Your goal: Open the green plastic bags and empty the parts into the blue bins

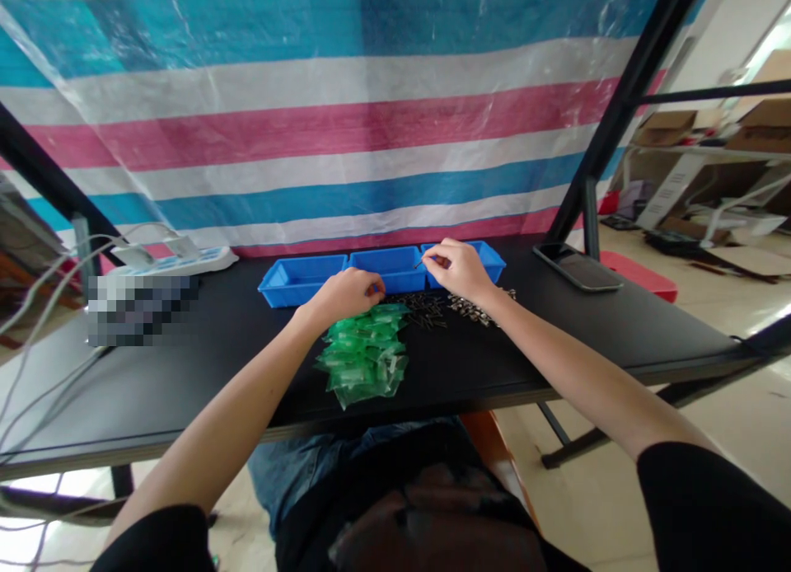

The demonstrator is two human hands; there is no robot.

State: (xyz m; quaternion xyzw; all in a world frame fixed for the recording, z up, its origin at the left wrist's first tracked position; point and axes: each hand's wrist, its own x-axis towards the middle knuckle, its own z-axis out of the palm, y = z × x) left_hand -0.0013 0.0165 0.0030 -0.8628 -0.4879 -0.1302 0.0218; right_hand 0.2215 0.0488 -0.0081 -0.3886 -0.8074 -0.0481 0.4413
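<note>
My right hand [456, 267] is raised over the right part of the blue trays, its thumb and fingertips pinching a thin dark screw [418, 264]. Fingers curled, my left hand [355, 292] hovers at the top of a stack of small green plastic bags [364, 353]; what it holds, if anything, is too small to make out. Between the hands lies a loose pile of dark screws [426, 311]. Under my right wrist is a heap of small shiny metal parts [473, 310]. Behind the hands stand a left blue tray [302, 293], a middle blue tray [386, 259] and a right blue tray [491, 259].
A phone [578, 267] lies at the right on the black table [235, 341]. Far left are a white power strip [179, 263] with plugs and cables, and a blurred-out object [139, 308]. Black frame posts flank a striped sheet [346, 127]. A red stool [639, 277] stands beyond the table.
</note>
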